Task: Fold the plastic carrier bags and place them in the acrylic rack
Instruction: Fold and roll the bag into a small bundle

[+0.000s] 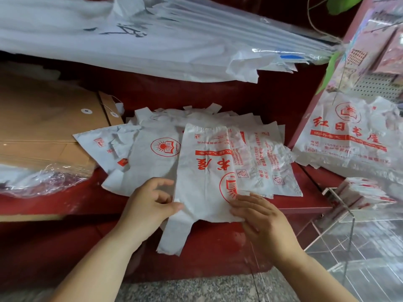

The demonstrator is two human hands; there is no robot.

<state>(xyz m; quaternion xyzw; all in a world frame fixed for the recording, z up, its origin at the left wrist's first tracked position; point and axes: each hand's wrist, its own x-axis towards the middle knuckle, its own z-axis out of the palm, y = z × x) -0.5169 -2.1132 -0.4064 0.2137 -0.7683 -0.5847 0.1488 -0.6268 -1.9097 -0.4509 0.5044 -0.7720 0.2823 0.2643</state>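
Note:
A white carrier bag [200,171] with red print lies folded lengthwise on top of a loose pile of similar bags [261,153] on the red shelf [65,201]. Its handles hang over the shelf's front edge. My left hand [150,203] pinches the bag's left edge near the handles between thumb and fingers. My right hand [259,216] lies flat with straight fingers on the bag's lower right corner. The clear acrylic rack [340,205] stands at the right and holds several folded bags [368,195].
Brown envelopes [43,118] are stacked at the left, with crumpled clear film [43,177] in front. White sheets [130,40] overhang from above. More printed bags [349,136] hang at the right against a red post [322,99]. A speckled floor [196,288] lies below.

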